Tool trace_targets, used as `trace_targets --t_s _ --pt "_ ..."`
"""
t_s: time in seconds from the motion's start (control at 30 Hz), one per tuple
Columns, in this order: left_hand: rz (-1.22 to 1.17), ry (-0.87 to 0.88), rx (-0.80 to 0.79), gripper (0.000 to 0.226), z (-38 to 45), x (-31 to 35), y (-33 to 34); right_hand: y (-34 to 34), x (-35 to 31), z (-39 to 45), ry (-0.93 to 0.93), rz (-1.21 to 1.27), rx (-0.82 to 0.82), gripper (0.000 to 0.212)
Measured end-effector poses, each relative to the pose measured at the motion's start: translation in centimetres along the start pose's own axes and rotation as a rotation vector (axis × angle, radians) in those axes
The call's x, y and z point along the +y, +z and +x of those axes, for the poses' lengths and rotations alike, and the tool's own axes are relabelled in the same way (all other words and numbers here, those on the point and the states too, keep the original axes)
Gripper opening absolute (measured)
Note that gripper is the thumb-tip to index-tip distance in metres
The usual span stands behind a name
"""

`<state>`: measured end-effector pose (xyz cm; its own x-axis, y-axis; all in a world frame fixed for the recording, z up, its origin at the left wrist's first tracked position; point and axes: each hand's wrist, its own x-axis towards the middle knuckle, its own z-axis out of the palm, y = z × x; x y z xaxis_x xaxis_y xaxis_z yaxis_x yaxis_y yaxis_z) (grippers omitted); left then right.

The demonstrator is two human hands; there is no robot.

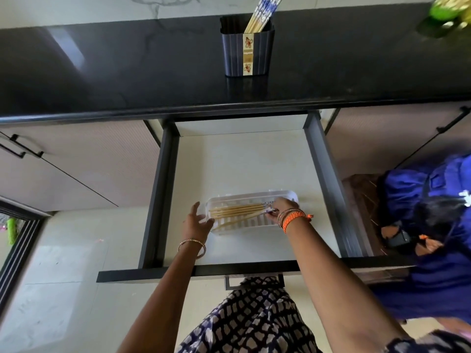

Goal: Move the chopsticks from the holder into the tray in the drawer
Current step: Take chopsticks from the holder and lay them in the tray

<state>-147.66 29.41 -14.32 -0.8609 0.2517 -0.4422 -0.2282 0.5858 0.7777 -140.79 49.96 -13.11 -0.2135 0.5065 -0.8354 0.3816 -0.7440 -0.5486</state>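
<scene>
A dark ribbed holder (246, 53) stands on the black counter and several bamboo chopsticks (262, 14) with blue-patterned tops lean out of it. Below, the open drawer (242, 161) holds a clear plastic tray (283, 197). Several chopsticks (237, 211) lie lengthwise in the tray. My right hand (281, 208) pinches the patterned ends of the chopsticks at the tray's right side. My left hand (197, 221) rests against the tray's left end with fingers spread.
The drawer's dark side walls (326, 179) and front panel (229, 271) frame the tray. A person in blue clothing (433, 225) crouches at the right beside the drawer. A green object (448, 8) sits on the counter's far right. Cabinet handles (17, 149) project at the left.
</scene>
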Motion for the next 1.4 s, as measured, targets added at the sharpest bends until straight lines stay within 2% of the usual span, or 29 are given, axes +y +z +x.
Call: trace_targets --t_s 0.07,0.17,0.37,0.53,0.7,0.87,0.9,1.0,1.03,1.2,1.27,1.4 --pt "0.01 -0.008 0.006 0.067 0.2 -0.1 0.0 -0.1 0.4 0.1 -0.04 0.053 0.029 0.061" --pt "0.016 -0.007 0.006 0.06 0.4 -0.1 0.1 0.0 0.5 0.4 -0.046 0.07 0.049 0.056" --pt "0.023 -0.007 -0.008 0.066 0.4 0.0 0.1 0.6 0.7 0.6 -0.019 0.127 -0.004 0.055" --pt "0.03 -0.02 -0.014 0.061 1.1 0.1 -0.1 0.5 0.3 -0.1 -0.007 0.026 -0.037 0.02" --pt "0.067 0.003 -0.028 0.051 0.8 -0.1 0.1 0.8 1.2 0.2 -0.081 0.031 0.004 0.017" --pt "0.084 0.013 -0.03 0.049 0.9 -0.7 0.4 0.9 1.9 0.7 -0.141 -0.091 0.039 0.018" --pt "0.097 0.014 -0.028 0.049 0.9 -0.7 0.4 0.9 1.9 0.8 -0.15 -0.138 0.03 0.018" --pt "0.142 0.015 -0.023 0.048 0.8 -0.7 0.6 1.0 2.2 0.7 -0.268 -0.489 0.104 0.033" --pt "0.15 0.013 -0.026 0.048 0.7 -0.8 0.7 1.1 2.1 0.3 -0.308 -0.575 0.121 0.031" --pt "0.169 -0.001 -0.03 0.048 0.9 -0.6 0.7 0.9 1.4 -0.4 -0.344 -0.718 0.073 0.037" --pt "0.124 -0.008 -0.039 0.052 0.3 0.0 0.3 0.2 1.3 -1.2 -0.389 -0.842 0.115 0.028" --pt "0.033 0.069 0.018 0.051 0.8 3.0 -2.3 -1.3 -0.9 -2.5 -0.733 -1.233 0.324 0.025"
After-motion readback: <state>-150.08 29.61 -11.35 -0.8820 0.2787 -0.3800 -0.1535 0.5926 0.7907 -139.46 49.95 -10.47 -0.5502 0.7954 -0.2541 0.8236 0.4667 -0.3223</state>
